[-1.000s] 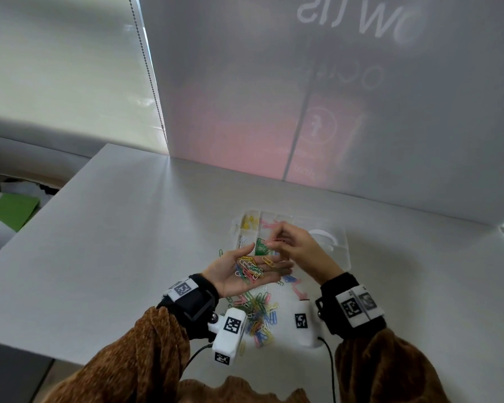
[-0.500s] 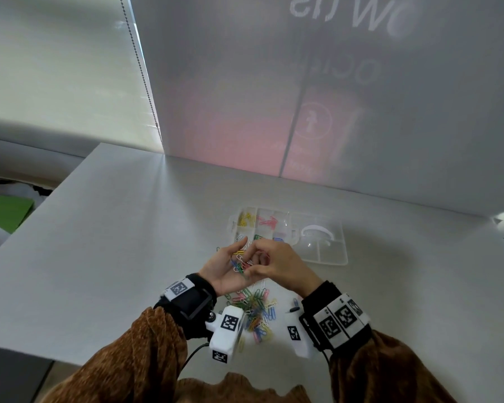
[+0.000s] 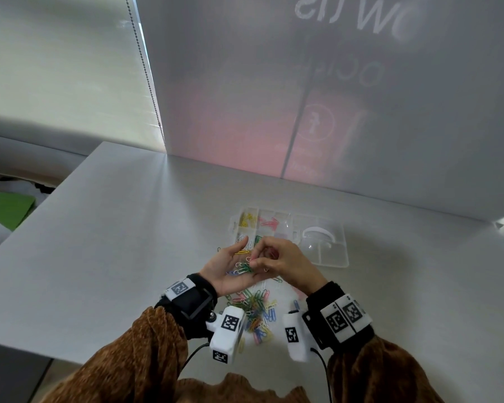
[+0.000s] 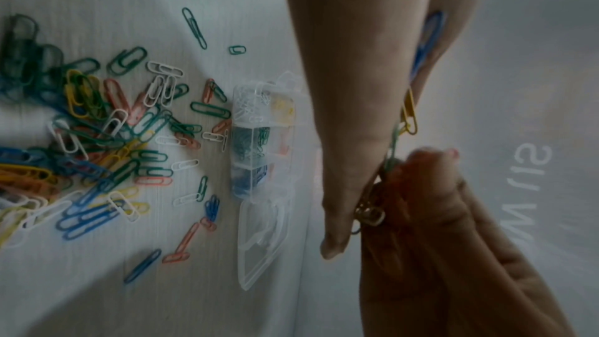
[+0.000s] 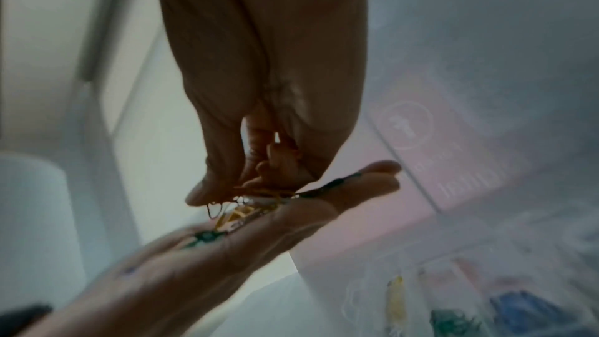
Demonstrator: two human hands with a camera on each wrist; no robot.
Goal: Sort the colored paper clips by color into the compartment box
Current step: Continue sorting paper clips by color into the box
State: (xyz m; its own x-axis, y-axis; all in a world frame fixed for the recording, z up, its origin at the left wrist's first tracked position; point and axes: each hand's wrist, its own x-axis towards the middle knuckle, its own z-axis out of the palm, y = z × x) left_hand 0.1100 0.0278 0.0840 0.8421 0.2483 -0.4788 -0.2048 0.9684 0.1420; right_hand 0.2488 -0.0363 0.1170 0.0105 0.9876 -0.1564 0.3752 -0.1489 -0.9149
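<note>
My left hand (image 3: 230,267) lies palm up just before the clear compartment box (image 3: 336,261), its fingers straight, carrying several paper clips (image 3: 243,267) in green, white, yellow and blue. My right hand (image 3: 287,263) reaches onto that palm and pinches at the clips there. Pink clips show inside its curled fingers (image 4: 431,163). In the right wrist view the thumb and fingertips (image 5: 207,188) meet on the clips lying on the left hand (image 5: 233,237). The box holds yellow, pink, white, green and blue clips in separate compartments. A mixed clip pile (image 3: 255,314) lies on the table under my wrists.
The box's open lid (image 3: 317,237) lies flat on the right of the compartments. Loose clips (image 4: 194,24) are scattered between pile and box. A grey panel (image 3: 332,97) stands behind the white table (image 3: 114,242), whose left edge drops off nearby.
My right hand has come back from above the box to the left palm and now pinches at the clips there. The left hand stays palm up.
</note>
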